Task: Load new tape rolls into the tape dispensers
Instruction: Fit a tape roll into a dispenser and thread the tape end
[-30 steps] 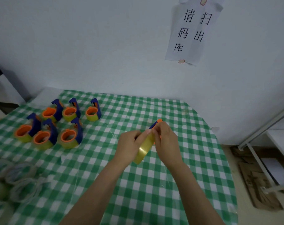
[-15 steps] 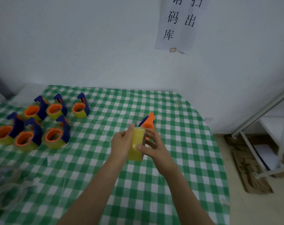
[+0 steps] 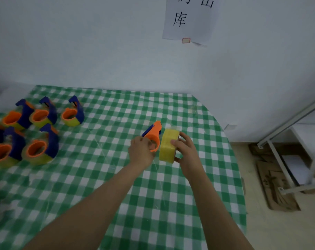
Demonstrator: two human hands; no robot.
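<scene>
An orange and blue tape dispenser (image 3: 154, 135) is above the middle of the green checked table (image 3: 102, 177), and my left hand (image 3: 141, 152) grips its orange ring from the left. Right beside it, my right hand (image 3: 186, 150) holds a yellowish clear tape roll (image 3: 168, 147) on edge, thumb on the near side and fingers over the far side. Roll and dispenser are close side by side; I cannot tell whether they touch.
Several loaded orange and blue dispensers (image 3: 36, 134) stand in a group at the table's left. A paper sign (image 3: 189, 20) hangs on the wall. To the right of the table are a white metal rack (image 3: 288, 141) and flattened cardboard (image 3: 275, 184) on the floor.
The roll and the dispenser, held together before, are now apart: the roll went to my right hand, and my left hand took the dispenser. The view shifted down and right.
</scene>
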